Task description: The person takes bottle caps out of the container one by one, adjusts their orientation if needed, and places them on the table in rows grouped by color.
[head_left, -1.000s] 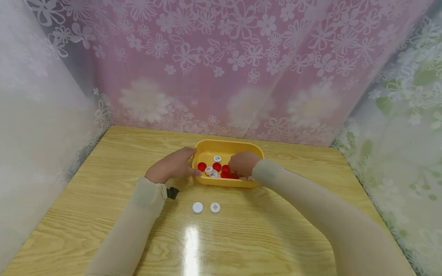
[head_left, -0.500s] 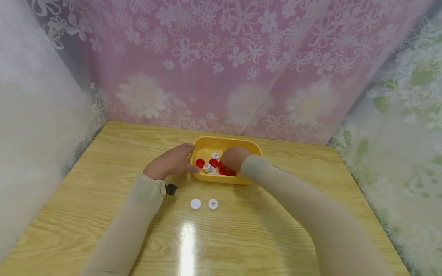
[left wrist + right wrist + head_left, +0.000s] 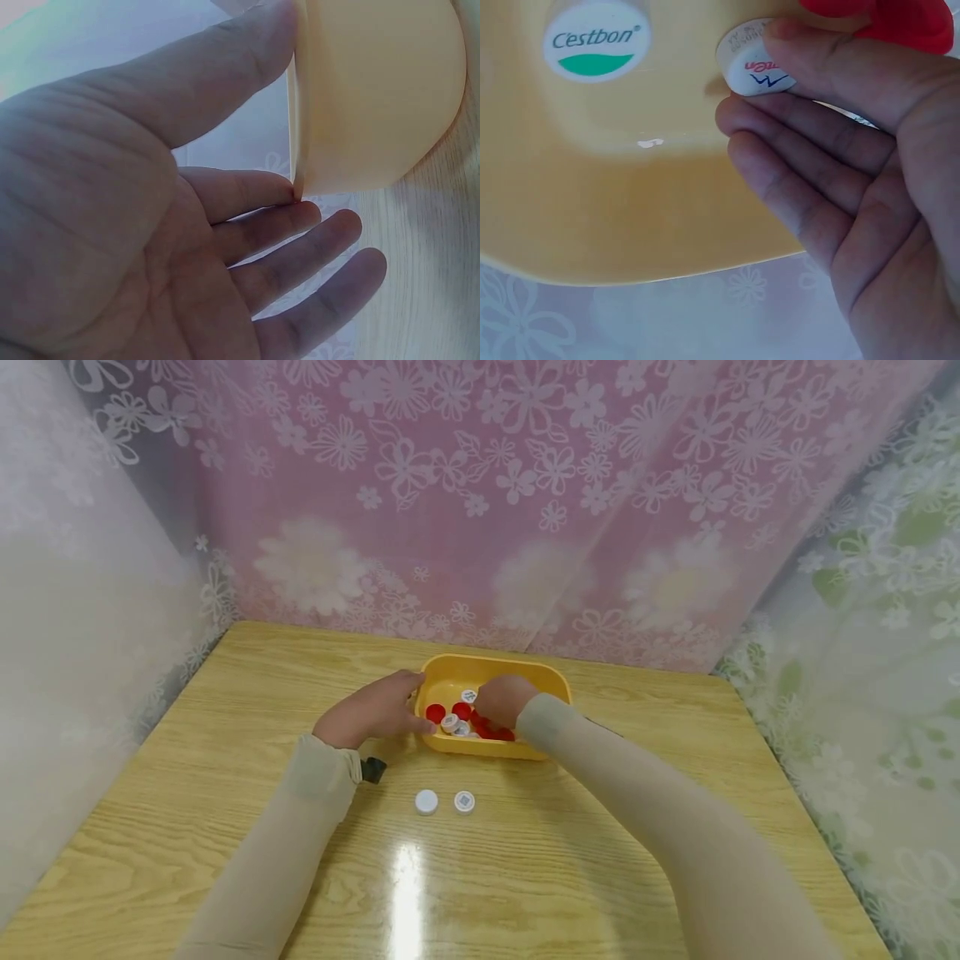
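Note:
My left hand (image 3: 373, 710) rests at the left end of a yellow plastic tub (image 3: 495, 662). In the left wrist view its thumb and index fingertip touch the rim, the other fingers extended past it. My right hand (image 3: 506, 700) reaches down into the tub. Seen from the right wrist, its thumb and fingers pinch a white bottle cap (image 3: 751, 73) with red and blue print. Beside it in the tub lies a white cap (image 3: 596, 41) marked "C'estbon" with a green patch. Several red caps (image 3: 436, 714) and other white caps (image 3: 450, 723) lie around, some hidden by the hand.
Two white caps lie on the wooden table (image 3: 225, 735) in front of the tub: a plain one (image 3: 426, 802) and one with a square mark (image 3: 464, 802). A pink floral curtain (image 3: 465, 527) hangs behind, with pale curtains at both sides.
My right hand has shifted a little left inside the tub over the last second, then stayed nearly in place. My left hand has stayed at the tub's left end.

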Demonstrator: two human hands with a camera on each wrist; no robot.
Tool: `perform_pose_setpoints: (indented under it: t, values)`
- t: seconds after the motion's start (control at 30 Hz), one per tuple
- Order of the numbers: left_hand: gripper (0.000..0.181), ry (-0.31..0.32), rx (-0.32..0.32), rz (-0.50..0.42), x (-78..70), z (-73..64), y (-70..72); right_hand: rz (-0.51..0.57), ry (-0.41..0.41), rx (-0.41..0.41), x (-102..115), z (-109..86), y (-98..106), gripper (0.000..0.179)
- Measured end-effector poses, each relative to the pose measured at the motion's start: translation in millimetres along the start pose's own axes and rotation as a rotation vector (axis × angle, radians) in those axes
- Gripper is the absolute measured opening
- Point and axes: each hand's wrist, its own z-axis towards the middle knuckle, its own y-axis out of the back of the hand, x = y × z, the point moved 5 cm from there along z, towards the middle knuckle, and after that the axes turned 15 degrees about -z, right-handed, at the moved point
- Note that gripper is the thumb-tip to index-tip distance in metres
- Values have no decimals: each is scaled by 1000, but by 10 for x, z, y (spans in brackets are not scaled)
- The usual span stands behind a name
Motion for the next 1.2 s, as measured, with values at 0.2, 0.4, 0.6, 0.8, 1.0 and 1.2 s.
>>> perform_pose_setpoints:
  t: [0.2, 0.4, 0.6, 0.8, 1.0, 1.2]
  values:
    - [92, 5, -7, 3, 26, -11, 8, -163, 80, -49, 83, -26, 36, 8]
    - [91, -11, 0, -10, 37, -16, -6, -238, 128, -55, 77, 48, -23, 13]
    - [92, -2, 5, -12, 30, -23, -18, -250, 170, -29, 55, 103, -47, 14]
    - [92, 31, 10, -26, 60, -28, -38, -143, 182, -132, -55, -16, -16, 4]
    - [93, 3, 6, 1, 44, -39, -26, 19, 212, -597, 21, -627, 378, 27]
    - [89, -47, 13, 6, -25, -25, -15, 196, 241, -910, 348, -1278, 356, 30]
